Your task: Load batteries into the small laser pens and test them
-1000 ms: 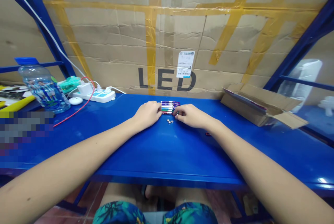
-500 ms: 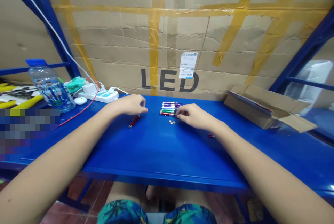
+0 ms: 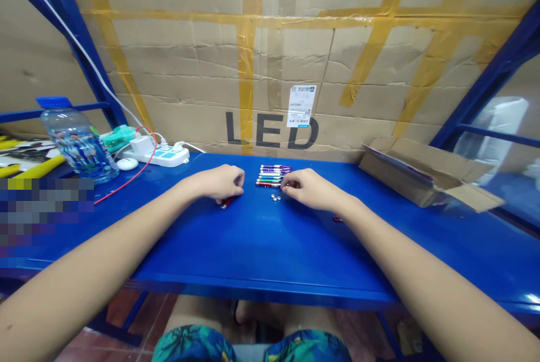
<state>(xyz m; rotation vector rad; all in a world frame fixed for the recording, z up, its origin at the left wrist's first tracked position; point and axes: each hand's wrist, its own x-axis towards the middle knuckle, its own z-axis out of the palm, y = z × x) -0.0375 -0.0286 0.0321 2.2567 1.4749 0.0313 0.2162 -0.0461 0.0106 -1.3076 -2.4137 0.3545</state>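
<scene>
Both our forearms cross the near edge of the blue surface (image 3: 261,255), bringing our hands together around its middle, toward the far edge. Our left hand (image 3: 225,183) is curled narrow, fingertips down over a red tube (image 3: 228,202) whose near end shows below them; we cannot tell whether they grip it or only cover it. Our right hand (image 3: 307,188) is loosely curled, with a small gap between thumb and forefinger, at the right end of a row of slim coloured tubes (image 3: 270,177). It probably steadies that end, though its fingertips are partly hidden and we cannot tell whether they pinch anything.

Nearest us lies a small red piece (image 3: 337,219), partly behind our right forearm. Next come a few silvery discs (image 3: 275,199), clustered between our hands, perhaps set there to be within easy reach of either. Just beyond, the row lies at the middle of the surface, its tubes side by side and roughly parallel to the far edge, which likely stops them rolling about.

Toward the far right corner sits an open cardboard box (image 3: 426,173), flaps spread. Toward the far left corner, a bottle (image 3: 82,145) stands near a white power strip (image 3: 169,156), seemingly pushed back to leave us elbow room.
</scene>
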